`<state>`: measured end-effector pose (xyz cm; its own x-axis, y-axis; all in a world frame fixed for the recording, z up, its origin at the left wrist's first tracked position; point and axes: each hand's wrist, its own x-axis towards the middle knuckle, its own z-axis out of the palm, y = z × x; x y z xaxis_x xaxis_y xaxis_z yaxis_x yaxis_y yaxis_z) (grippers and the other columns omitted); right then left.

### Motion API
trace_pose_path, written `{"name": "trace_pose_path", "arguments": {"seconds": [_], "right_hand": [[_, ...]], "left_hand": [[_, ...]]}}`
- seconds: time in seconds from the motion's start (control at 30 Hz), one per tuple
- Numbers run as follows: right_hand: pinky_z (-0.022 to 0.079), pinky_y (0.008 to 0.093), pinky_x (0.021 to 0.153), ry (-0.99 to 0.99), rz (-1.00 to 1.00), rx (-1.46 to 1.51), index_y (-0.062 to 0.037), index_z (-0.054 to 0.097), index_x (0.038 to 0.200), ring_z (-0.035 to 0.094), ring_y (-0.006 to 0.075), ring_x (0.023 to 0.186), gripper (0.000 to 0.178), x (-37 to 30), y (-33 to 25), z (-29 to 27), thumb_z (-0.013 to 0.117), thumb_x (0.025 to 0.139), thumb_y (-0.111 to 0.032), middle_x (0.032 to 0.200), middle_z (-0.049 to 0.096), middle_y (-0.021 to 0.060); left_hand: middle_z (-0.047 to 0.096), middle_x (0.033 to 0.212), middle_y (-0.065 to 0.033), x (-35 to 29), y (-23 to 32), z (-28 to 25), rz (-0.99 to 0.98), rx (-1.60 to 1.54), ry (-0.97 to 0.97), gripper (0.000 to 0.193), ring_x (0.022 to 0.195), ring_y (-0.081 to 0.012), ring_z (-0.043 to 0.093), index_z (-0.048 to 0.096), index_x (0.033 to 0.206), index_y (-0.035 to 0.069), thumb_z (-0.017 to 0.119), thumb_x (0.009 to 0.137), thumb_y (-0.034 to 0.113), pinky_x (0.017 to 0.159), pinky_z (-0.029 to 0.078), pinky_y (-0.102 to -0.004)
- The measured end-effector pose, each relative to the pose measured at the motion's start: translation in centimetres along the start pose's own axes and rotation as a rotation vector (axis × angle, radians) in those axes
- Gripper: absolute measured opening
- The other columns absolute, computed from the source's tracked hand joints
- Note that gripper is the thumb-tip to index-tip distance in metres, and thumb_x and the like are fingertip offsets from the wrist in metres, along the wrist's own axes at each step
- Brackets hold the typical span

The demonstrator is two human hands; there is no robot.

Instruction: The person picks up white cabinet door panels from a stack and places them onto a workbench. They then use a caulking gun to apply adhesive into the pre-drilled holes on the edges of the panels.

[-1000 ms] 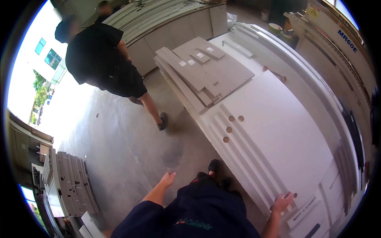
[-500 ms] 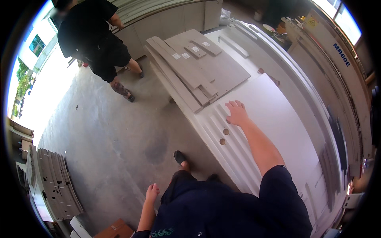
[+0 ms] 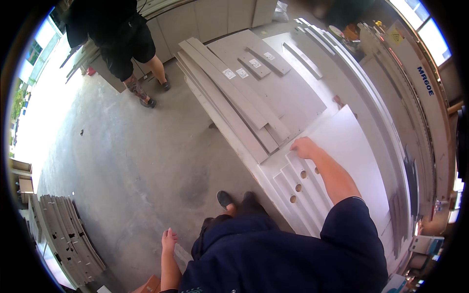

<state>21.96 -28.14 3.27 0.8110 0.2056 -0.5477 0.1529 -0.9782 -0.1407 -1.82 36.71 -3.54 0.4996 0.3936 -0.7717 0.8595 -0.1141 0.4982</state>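
Note:
My right hand (image 3: 304, 147) is over the bench, its fingers curled down on the upper end of a white strip (image 3: 308, 183). This strip lies in a row of similar long white strips, several with round holes. The fingertips are partly hidden by the hand. Under my right forearm spreads a large white panel (image 3: 349, 141). My left hand (image 3: 169, 240) hangs out over the floor, apart from everything, holding nothing, fingers loosely extended. Just beyond my right hand lie grey-beige boards (image 3: 227, 90), some with white labels.
A co-worker in dark clothes (image 3: 129, 49) stands at the far left beside grey panels (image 3: 195, 22). Stacked boards (image 3: 71, 239) stand at the lower left. Long machine beams (image 3: 415, 73) line the right side. Near my left elbow is a brown carton (image 3: 149, 284).
My right hand has gone from spread fingers to curled ones at the strips' end. More holes show. My left hand has swung left, and the co-worker has shifted left.

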Motion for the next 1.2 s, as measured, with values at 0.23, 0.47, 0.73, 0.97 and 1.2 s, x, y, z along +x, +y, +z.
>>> {"name": "trace_pose_path", "arguments": {"seconds": [0.23,0.47,0.73,0.97,1.2], "right_hand": [[0.042,0.0398,0.091,0.110,0.002,0.258,-0.0104,0.064,0.107,0.052,0.0323,0.102,0.043,-1.5,-0.9,-0.6,0.057,0.065,-0.004,0.102,0.060,0.0132],[0.042,0.0393,0.092,0.143,0.074,0.307,-0.0098,0.063,0.111,0.051,0.0318,0.104,0.044,-2.0,-2.8,-1.1,0.054,0.068,-0.004,0.097,0.062,0.0149],[0.040,0.0402,0.092,0.516,0.072,0.358,-0.0058,0.061,0.106,0.053,0.0297,0.102,0.037,-1.0,-11.8,-3.7,0.059,0.069,-0.007,0.101,0.060,0.0125],[0.037,0.0384,0.100,0.072,-0.155,0.895,-0.0061,0.056,0.118,0.048,0.0310,0.117,0.045,8.8,-26.5,4.1,0.064,0.079,-0.027,0.120,0.055,0.0177],[0.042,0.0391,0.095,-0.048,0.301,0.479,-0.0072,0.055,0.121,0.053,0.0335,0.109,0.048,14.7,-28.6,-0.5,0.061,0.081,-0.033,0.119,0.056,0.0190]], "left_hand": [[0.060,0.089,-0.0064,1.7,8.0,4.0,0.151,-0.067,-0.079,0.039,0.072,-0.0134,0.056,0.052,0.113,0.003,0.049,0.093,0.037,0.061,0.044,-0.0257],[0.061,0.087,-0.0084,4.3,3.7,4.1,-0.076,0.024,-0.077,0.042,0.065,-0.0157,0.058,0.052,0.115,0.003,0.050,0.092,0.038,0.055,0.043,-0.0268],[0.062,0.099,-0.0117,8.0,8.4,2.2,-0.113,0.034,-0.118,0.047,0.081,-0.0200,0.061,0.052,0.117,0.003,0.052,0.090,0.041,0.064,0.047,-0.0319],[0.051,0.125,-0.0172,15.7,10.2,-0.7,-0.222,-0.135,-0.265,0.063,0.120,-0.0291,0.046,0.047,0.129,0.004,0.064,0.081,0.042,0.094,0.042,-0.0382],[0.057,0.115,-0.0159,24.3,5.6,-16.2,-0.534,0.253,-0.269,0.048,0.094,-0.0309,0.060,0.053,0.119,0.005,0.062,0.083,0.035,0.082,0.047,-0.0449]]}}
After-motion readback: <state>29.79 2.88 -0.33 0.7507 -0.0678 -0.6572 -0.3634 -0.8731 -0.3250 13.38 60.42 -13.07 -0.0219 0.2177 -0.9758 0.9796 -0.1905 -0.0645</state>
